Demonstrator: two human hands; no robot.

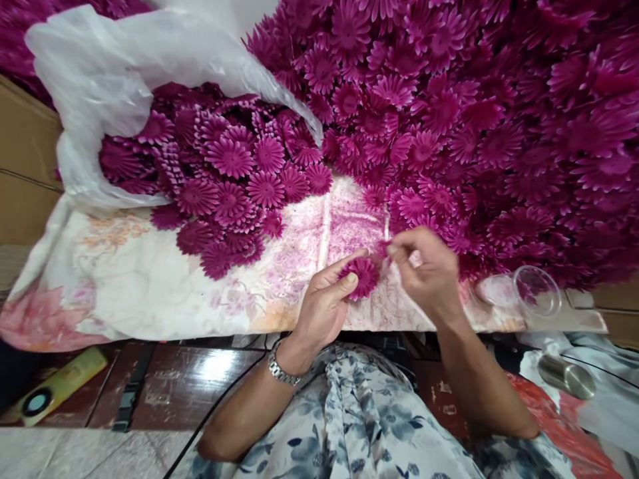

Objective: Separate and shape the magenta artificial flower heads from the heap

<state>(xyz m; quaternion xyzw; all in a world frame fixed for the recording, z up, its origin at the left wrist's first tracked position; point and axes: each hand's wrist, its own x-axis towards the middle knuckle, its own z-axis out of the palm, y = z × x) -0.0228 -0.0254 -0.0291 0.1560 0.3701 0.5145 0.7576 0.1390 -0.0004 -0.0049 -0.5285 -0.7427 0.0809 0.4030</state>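
My left hand (322,303), with a metal watch on its wrist, holds a magenta artificial flower head (365,278) between thumb and fingers, its petals spread and facing up. Just to the right, my right hand (428,273) is closed in a pinch and slightly smeared by motion. A small magenta piece (383,248) shows at its fingertips, too blurred to name exactly. Both hands are above the front part of the cloth-covered table, close together but apart. Left of them lies a pile of stacked magenta flower heads (229,156), spilling from a white plastic bag (112,93).
A large heap of magenta flowers (449,113) fills the back and right. The floral tablecloth (130,279) has magenta specks. A clear plastic cup (538,291) lies tipped at right. Below are a metal cylinder (566,377), a yellow object (64,386) and a black strap (134,389).
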